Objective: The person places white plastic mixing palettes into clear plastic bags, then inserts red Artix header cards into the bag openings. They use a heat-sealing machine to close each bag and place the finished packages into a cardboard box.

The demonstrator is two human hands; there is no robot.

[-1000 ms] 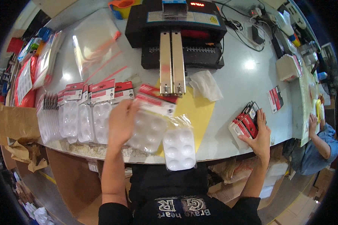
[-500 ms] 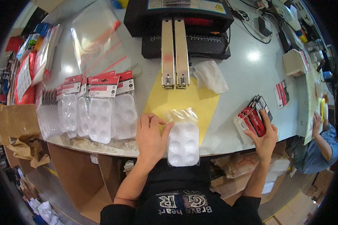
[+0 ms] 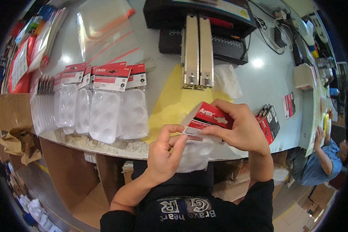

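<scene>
A folded red-and-white header card [image 3: 207,119] is held over the table's front edge, above a bagged white plastic paint palette [image 3: 193,156]. My right hand [image 3: 245,127] grips the card by its right side, thumb in front and fingers behind. My left hand [image 3: 164,154] pinches at the card's lower left corner, where the top of the clear bag meets it. Part of the palette is hidden behind my left fingers and the card. To the right lies a small stack of header cards [image 3: 268,125], close to my right hand.
Several carded, bagged palettes [image 3: 104,116] lie at the left, beside clear bags [image 3: 102,27]. A black sealing machine [image 3: 201,38] with two metal arms stands ahead over a yellow sheet [image 3: 168,104]. Crumpled white film [image 3: 227,81] lies beside it. A co-worker [image 3: 321,158] sits far right.
My right hand has come from the card stack to the middle, bringing a header card to the bag top. My left hand has moved slightly right and down, onto the card's corner.
</scene>
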